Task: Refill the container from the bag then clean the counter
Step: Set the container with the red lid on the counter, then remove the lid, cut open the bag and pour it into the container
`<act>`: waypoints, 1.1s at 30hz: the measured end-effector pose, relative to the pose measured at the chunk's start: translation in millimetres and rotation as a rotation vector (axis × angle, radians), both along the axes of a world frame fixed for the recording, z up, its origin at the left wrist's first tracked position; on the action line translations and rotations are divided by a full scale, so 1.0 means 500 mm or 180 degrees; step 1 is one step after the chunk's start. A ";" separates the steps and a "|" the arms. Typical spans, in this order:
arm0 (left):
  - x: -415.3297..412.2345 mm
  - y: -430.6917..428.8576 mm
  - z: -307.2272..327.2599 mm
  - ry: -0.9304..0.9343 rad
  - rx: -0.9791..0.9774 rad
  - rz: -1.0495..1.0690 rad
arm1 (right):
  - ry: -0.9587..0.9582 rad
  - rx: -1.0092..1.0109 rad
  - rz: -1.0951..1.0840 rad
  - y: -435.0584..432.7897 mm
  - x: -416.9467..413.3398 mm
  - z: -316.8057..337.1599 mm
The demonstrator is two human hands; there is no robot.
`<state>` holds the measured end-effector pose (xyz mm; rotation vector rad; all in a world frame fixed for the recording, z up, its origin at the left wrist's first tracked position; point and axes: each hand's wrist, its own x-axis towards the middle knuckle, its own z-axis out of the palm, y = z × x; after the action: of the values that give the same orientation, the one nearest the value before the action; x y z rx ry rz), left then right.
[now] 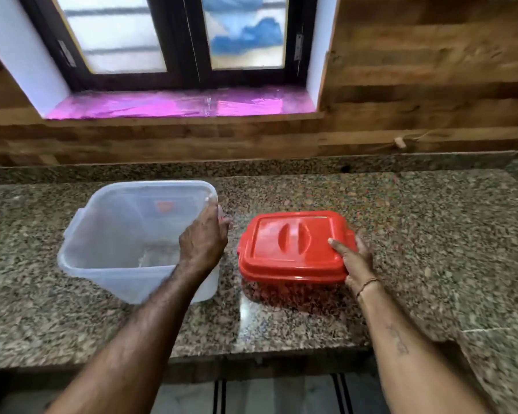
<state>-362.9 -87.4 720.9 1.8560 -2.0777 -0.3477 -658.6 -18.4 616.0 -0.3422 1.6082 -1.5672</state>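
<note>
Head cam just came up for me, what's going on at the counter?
A person has the left hand on the right rim of the open clear container, which looks nearly empty. The right hand grips the red lid, tilted just above the granite counter beside it. No bag is in view.

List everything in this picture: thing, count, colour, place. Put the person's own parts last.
container: one, clear plastic, open, on the counter at left, a little white stuff at its bottom
lid: one, red, right of the container, tilted just above the counter
counter: one, speckled brown granite, across the middle
window: one, dark frame, frosted panes, on the back wall
sill: one, shiny pink covering, under the window
wall: wood-look panels behind the counter
left hand: one, on the container's right rim
right hand: one, holding the lid's right edge, thread band at the wrist
</note>
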 end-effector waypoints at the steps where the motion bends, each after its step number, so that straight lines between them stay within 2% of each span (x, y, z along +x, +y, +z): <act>1: -0.003 0.001 0.000 -0.0020 -0.0053 0.0020 | 0.0069 0.0083 0.0074 -0.007 0.007 -0.021; 5: -0.005 -0.001 0.000 -0.0026 -0.0110 0.0089 | 0.0350 0.0491 0.0269 -0.032 0.004 -0.116; 8: -0.008 -0.001 0.003 0.0016 -0.0144 0.0120 | 0.0864 0.0968 0.0371 -0.055 -0.037 -0.242; 10: -0.009 0.001 0.005 0.0008 -0.0165 0.0114 | 0.1475 0.1311 0.0495 -0.041 -0.025 -0.220; 12: -0.010 0.001 0.003 0.0000 -0.0181 0.0127 | 0.1985 0.1584 0.0589 -0.014 0.013 -0.137; 19: -0.011 0.003 0.002 0.0121 -0.0179 0.0186 | 0.2044 0.1712 0.0725 -0.001 0.031 -0.101; 24: 0.006 0.003 0.010 0.0285 -0.0122 0.0255 | 0.2244 0.1213 0.0819 -0.031 0.080 -0.026; 33: 0.208 -0.028 0.124 0.0101 -0.0809 0.0484 | 0.2697 -0.0444 0.1215 -0.207 0.299 0.263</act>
<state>-258.7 -101.2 782.8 1.8263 -1.8483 -0.0704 -509.1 -122.0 747.5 -1.4484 1.8740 -1.2939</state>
